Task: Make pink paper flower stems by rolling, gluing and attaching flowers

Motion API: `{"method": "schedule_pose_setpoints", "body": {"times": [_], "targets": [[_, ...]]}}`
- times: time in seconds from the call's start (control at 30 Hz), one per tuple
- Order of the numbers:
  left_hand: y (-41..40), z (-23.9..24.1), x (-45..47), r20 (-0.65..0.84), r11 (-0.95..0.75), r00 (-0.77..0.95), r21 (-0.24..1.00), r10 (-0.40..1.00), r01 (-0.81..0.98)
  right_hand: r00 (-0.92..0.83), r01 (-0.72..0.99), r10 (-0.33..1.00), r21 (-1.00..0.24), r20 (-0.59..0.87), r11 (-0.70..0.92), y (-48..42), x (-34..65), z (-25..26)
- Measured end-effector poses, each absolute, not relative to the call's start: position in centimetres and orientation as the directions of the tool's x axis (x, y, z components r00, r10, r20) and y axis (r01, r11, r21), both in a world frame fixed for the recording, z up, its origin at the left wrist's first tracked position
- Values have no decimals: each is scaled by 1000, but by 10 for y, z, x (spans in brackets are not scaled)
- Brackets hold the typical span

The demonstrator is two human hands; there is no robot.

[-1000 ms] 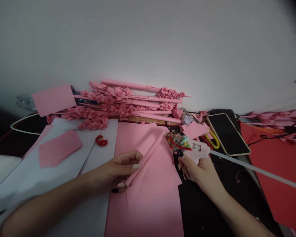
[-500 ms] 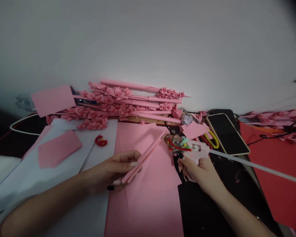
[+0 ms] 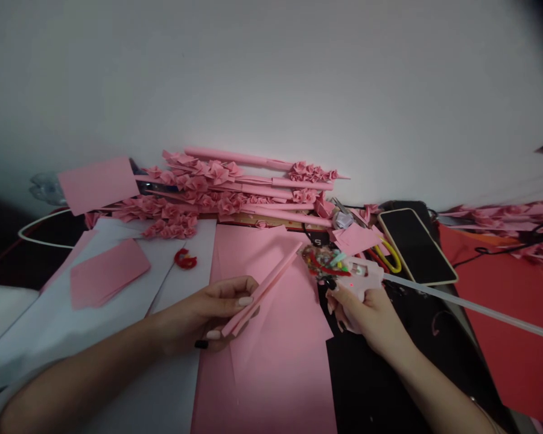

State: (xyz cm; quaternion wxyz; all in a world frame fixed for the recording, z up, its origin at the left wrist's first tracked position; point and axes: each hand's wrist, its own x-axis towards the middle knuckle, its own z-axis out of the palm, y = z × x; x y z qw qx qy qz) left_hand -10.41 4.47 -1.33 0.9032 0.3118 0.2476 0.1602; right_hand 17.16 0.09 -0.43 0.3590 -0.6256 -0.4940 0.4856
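Observation:
My left hand pinches a rolled pink paper tube, which tilts up to the right above large pink sheets. Around the handle of a pale pink hot glue gun my right hand is closed. The gun's front end is covered in dried glue and coloured bits, and its nozzle is close to the tube's upper end; whether they touch I cannot tell. A long clear glue stick juts out of the gun's back toward the right.
Folded pink paper flowers on stems lie along the wall. Small pink cards and a red fuzzy curl rest on white sheets at left. To the right are a phone, yellow-handled scissors and red paper.
Both hands stay almost still. The paper tube and the glue gun keep nearly the same places, with only a tiny shift.

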Motion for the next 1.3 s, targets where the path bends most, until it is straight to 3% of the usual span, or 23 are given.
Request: {"method": "schedule_pose_setpoints", "body": {"times": [0.13, 0.37, 0.8, 1.3], "targets": [[45, -11, -103, -354, 748, 813, 648, 463, -145, -77, 271, 962, -934, -261, -232, 0, 168, 2], [45, -14, -104, -346, 743, 812, 652, 470, -153, 70, 234, 961, -932, -268, -277, 1, 172, -6], [43, -8, -104, -406, 740, 769, 660, 494, -128, 110, 257, 952, -917, -286, -305, 2, 172, -7], [46, -12, -102, -362, 727, 796, 673, 486, -138, -36, 253, 962, -934, -271, -254, -1, 167, 2]]}}
